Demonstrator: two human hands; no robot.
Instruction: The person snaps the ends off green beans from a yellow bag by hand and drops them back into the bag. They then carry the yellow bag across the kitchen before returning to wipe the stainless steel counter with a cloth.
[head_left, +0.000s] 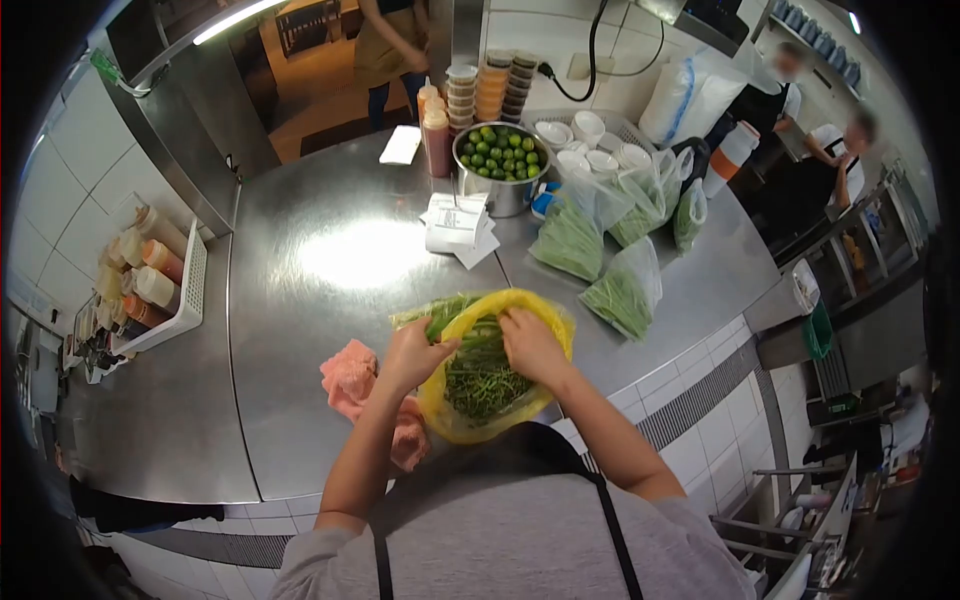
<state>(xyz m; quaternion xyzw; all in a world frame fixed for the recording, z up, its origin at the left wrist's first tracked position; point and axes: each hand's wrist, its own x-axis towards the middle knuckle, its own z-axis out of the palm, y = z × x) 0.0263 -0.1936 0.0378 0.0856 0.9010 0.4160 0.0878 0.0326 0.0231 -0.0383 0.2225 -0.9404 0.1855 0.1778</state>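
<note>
A yellow plastic bag (566, 322) stands with its mouth wide at the counter's front edge, thin cut green stems (482, 388) inside it. Across its mouth lie longer green stalks (482, 335). My left hand (416, 354) is closed at the bag's left rim, around the stalks' left part. My right hand (534, 346) reaches over the right rim, its fingers curled on the stalks inside; the fingertips are partly hidden. More greens in clear wrap (432, 308) lie behind my left hand. A pink cloth (350, 378) rests beside my left forearm.
Bags of greens (568, 238) lie at the right. Behind are a steel pot of green limes (500, 152), paper slips (456, 222), sauce bottles (437, 143) and stacked cups (492, 85). A white basket of bottles (188, 290) stands left. Co-workers are at far right; another person is beyond the opening.
</note>
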